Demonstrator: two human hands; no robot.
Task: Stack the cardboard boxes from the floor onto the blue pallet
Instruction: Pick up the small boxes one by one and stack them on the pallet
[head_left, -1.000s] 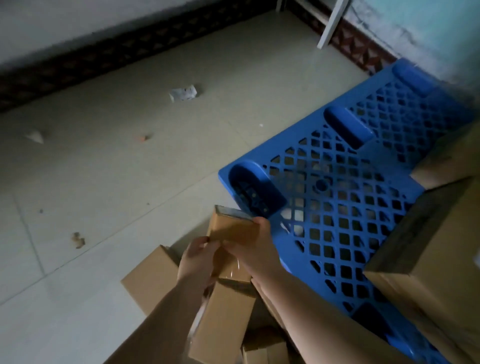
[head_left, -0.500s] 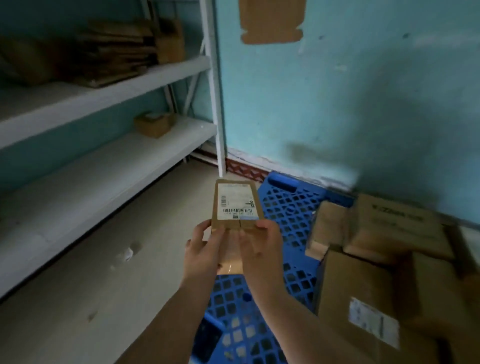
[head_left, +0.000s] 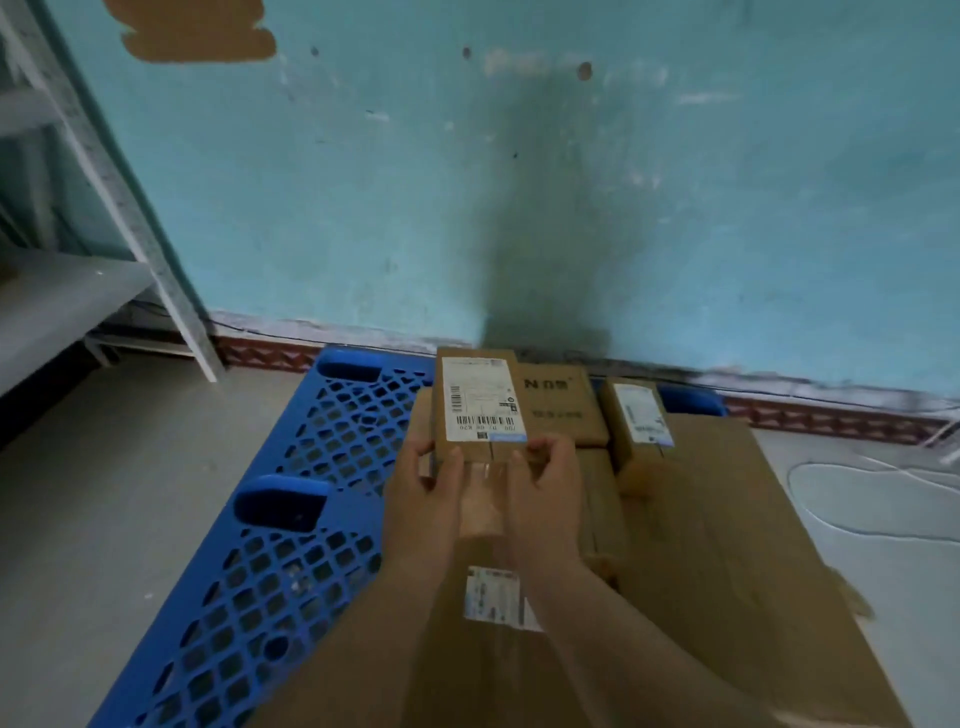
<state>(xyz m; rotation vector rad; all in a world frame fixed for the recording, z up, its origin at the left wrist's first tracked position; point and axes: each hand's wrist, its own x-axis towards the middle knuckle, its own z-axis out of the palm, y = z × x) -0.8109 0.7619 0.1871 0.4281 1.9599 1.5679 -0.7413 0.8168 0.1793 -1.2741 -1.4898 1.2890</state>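
We are holding a small labelled box (head_left: 480, 410) in both hands, left hand (head_left: 423, 499) and right hand (head_left: 545, 493) clamped on its near end, above the boxes (head_left: 701, 519) already stacked on the blue pallet (head_left: 291, 519). Several are lying beneath and right of our grip, so we are judging the task well underway; any left on the floor are out of view.

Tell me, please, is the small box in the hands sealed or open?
Sealed: the small box has flat, closed flaps and an intact shipping label; both hands grip its near end.

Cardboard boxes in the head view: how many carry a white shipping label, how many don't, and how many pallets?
Labelled cardboard boxes: 3
Unlabelled cardboard boxes, as far as separable: 2
Blue pallet: 1
Total: 6
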